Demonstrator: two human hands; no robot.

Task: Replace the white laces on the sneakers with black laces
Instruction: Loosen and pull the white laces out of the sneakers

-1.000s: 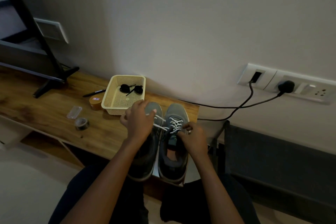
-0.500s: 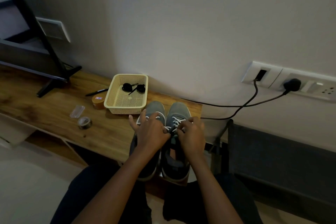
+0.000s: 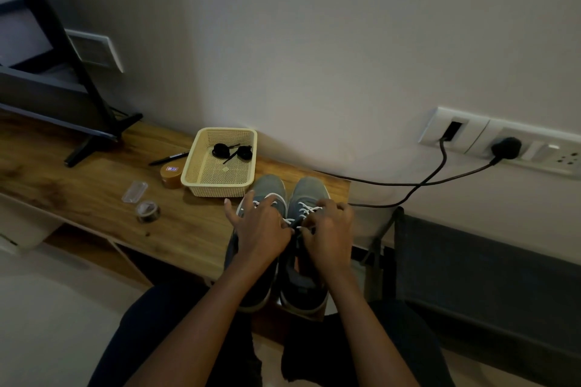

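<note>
Bent over grey sneakers (image 3: 306, 190) set side by side at the desk (image 3: 94, 192) edge. Pinching the right sneaker's white laces (image 3: 309, 208) in the right hand (image 3: 330, 231), grip curled. Reaching across with the left hand (image 3: 261, 229), little finger splayed, grip impossible to tell. Black laces (image 3: 221, 149) coiled in the cream basket (image 3: 217, 188).

Two grey sneakers (image 3: 309, 190) with pale soles stand side by side, touching, at the right end of a wooden shelf (image 3: 94, 192). Their toes point to the wall and their heels reach past its front edge. White laces (image 3: 309, 208) cross the eyelets of both. Two black laces (image 3: 232, 151) lie in small coils at the far end of a cream basket (image 3: 220, 187), just left of the toes.
</note>
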